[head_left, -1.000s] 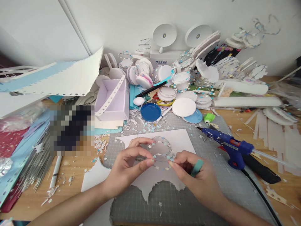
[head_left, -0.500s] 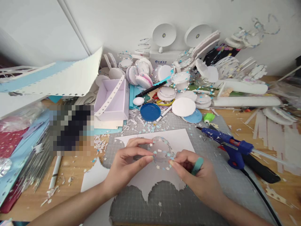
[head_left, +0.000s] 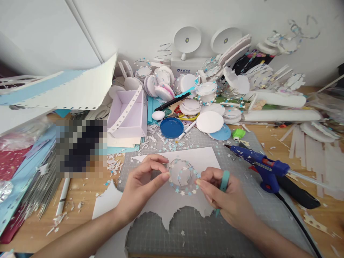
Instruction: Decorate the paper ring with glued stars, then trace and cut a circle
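Note:
A thin wire coil dotted with small white and pale blue paper flowers is held up over a cut sheet of white paper. My left hand pinches the left edge of its loops between thumb and forefinger. On the opposite side, the thumb and fingers of my right hand grip the right edge. A teal loop-shaped handle sits around a finger of that hand; the rest of this tool is mostly hidden in the palm. The paper's near edge is scalloped, and it lies on a grey cutting mat.
A blue glue gun with its cord lies at right. Behind are a blue lid, a white disc, a lilac box and many flower-covered coils. Paper scraps litter the mat; wires lie at left.
The coil has tilted so its loops face me more squarely. My left hand has shifted slightly left, and my right hand has turned, showing more of the teal handle.

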Available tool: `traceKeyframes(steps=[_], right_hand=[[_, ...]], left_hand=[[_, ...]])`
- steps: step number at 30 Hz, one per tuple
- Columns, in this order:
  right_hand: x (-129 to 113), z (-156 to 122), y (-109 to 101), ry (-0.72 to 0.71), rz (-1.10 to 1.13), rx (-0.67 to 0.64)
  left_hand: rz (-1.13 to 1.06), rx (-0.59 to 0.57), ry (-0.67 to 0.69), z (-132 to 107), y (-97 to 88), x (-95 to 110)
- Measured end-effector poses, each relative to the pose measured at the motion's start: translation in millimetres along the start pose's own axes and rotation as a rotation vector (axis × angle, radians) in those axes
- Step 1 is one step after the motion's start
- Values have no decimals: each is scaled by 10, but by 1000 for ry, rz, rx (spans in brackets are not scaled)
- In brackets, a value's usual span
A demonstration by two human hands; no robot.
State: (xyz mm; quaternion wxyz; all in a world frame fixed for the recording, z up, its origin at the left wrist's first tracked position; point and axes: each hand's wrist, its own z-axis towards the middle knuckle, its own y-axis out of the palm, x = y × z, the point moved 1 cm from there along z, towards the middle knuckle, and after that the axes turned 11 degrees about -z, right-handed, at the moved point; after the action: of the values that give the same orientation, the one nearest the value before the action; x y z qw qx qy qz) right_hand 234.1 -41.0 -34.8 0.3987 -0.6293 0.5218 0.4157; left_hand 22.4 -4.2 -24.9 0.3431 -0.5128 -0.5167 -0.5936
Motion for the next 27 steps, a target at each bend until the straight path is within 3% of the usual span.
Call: traceKeyframes(steps=[4,7,11,19,22,27], right_hand=[[-56,23,20,85,75,-99],[-95,23,43,148,117,-162],[-122,31,60,197,137,-169],[-159,85,88,203,119,-167],[-181,112,41,180,90,-114],[-259,187,-160,113,223,144]], left_hand=[[69,-46,84,-10,3,19],[205,-201,181,-30,21,56],[373,-367,158,-38,45,57],[466,-368,197,6,61,5],[449,-349,233,6,54,-2],[434,-332,252,-1,56,-8]])
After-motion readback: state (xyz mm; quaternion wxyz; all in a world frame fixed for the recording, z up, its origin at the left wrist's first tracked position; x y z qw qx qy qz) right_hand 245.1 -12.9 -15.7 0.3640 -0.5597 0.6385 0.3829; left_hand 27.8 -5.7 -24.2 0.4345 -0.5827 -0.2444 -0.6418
